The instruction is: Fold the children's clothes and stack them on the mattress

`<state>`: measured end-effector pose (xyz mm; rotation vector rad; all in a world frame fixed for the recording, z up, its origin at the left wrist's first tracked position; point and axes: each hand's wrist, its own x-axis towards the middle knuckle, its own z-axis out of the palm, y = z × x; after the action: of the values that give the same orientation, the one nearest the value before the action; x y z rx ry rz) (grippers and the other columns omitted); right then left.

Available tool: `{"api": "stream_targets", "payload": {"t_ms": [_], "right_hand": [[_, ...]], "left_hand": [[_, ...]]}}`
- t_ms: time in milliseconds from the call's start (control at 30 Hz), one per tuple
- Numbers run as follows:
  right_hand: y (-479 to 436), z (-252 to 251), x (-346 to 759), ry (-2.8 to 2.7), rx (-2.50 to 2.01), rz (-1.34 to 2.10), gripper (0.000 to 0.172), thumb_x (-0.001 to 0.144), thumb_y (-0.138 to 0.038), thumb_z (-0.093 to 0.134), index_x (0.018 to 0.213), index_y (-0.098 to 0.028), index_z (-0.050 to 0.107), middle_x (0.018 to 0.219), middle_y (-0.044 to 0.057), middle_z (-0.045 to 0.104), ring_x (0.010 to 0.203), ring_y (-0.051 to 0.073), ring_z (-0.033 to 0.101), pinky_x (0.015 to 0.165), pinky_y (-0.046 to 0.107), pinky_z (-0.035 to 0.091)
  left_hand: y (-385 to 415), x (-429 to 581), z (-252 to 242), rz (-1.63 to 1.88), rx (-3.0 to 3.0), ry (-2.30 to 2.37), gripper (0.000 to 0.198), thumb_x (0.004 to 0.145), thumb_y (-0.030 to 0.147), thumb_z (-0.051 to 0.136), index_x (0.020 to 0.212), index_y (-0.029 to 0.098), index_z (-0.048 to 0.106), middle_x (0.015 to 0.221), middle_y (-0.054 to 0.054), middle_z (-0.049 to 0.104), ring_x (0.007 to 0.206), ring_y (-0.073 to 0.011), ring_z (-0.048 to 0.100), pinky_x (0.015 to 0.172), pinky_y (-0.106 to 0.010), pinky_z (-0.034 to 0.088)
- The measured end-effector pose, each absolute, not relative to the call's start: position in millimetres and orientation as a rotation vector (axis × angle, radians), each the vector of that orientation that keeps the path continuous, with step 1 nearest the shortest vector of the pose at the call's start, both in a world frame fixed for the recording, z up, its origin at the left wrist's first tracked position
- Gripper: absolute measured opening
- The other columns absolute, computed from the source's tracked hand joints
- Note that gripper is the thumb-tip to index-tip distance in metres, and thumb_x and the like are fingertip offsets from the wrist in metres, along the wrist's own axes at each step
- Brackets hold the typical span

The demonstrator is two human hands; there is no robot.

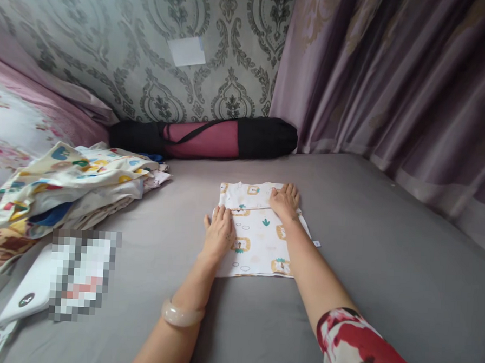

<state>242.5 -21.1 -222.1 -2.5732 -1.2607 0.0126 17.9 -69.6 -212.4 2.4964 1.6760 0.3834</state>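
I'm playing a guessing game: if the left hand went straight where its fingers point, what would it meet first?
The left hand would likely first meet the upper fold of the white printed garment; beyond, perhaps the maroon-and-black bag, though depth is unclear.

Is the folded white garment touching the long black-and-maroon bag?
Apart: the head view shows grey sheet between the folded white garment and the long bag.

A single camera is looking out from the person's head, facing forward and tilting down over the grey sheet (pixel 392 276); it is viewing the left hand (pixel 218 232), the right hand (pixel 285 200) and the printed cloth (pixel 259 242) fairly near, around the middle; farther off, the wall (pixel 112 28) is filling the upper part and the curtain (pixel 374 74) is covering the upper right.
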Motion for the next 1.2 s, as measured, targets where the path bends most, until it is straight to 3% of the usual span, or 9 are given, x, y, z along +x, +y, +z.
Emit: {"api": "stream_targets", "payload": {"t_ms": [167, 333, 833, 1033, 1200], "right_hand": [[-19, -213, 238, -1.3, -2.542, -0.005, 0.064, 0.098, -0.036, 0.022, 0.148, 0.003, 0.029, 0.155, 0.024, 0.025, 0.145, 0.031, 0.019, 0.116, 0.05, 0.011], [-18, -209, 221, -1.503, -2.431, 0.006, 0.064, 0.099, -0.038, 0.021, 0.15, 0.002, 0.024, 0.158, 0.02, 0.019, 0.147, 0.028, 0.013, 0.117, 0.046, 0.007], [-19, -208, 217, -1.601, -2.532, 0.23, 0.068, 0.1, -0.043, 0.021, 0.152, 0.001, 0.019, 0.16, 0.019, 0.014, 0.147, 0.028, 0.01, 0.118, 0.044, 0.008], [-36, -199, 207, -1.964, -2.242, 0.108, 0.063, 0.099, -0.042, 0.027, 0.153, -0.009, 0.024, 0.161, 0.015, 0.014, 0.148, 0.026, 0.009, 0.118, 0.045, 0.003], [-34, -201, 188, -2.044, -2.104, 0.129, 0.062, 0.1, -0.042, 0.024, 0.153, -0.009, 0.024, 0.161, 0.012, 0.016, 0.148, 0.024, 0.009, 0.118, 0.046, 0.004]], "left_hand": [[-70, 18, -211, 0.397, 2.489, 1.661, 0.042, 0.093, 0.016, 0.033, 0.133, 0.015, 0.047, 0.148, -0.017, 0.043, 0.14, -0.0291, 0.034, 0.112, -0.06, 0.025], [-70, 18, -212, 0.422, 2.491, 1.663, 0.042, 0.093, 0.016, 0.033, 0.133, 0.015, 0.047, 0.147, -0.017, 0.044, 0.14, -0.0291, 0.035, 0.112, -0.058, 0.025], [-69, 17, -211, 0.432, 2.494, 1.633, 0.041, 0.094, 0.017, 0.032, 0.132, 0.015, 0.048, 0.148, -0.016, 0.044, 0.14, -0.0291, 0.034, 0.111, -0.06, 0.026], [-69, 17, -213, 0.448, 2.509, 1.632, 0.041, 0.094, 0.016, 0.033, 0.132, 0.014, 0.049, 0.146, -0.019, 0.044, 0.139, -0.0301, 0.035, 0.11, -0.061, 0.027], [-72, 17, -210, 0.43, 2.53, 1.648, 0.039, 0.095, 0.018, 0.032, 0.129, 0.014, 0.05, 0.145, -0.018, 0.045, 0.139, -0.0299, 0.036, 0.109, -0.06, 0.03]]}}
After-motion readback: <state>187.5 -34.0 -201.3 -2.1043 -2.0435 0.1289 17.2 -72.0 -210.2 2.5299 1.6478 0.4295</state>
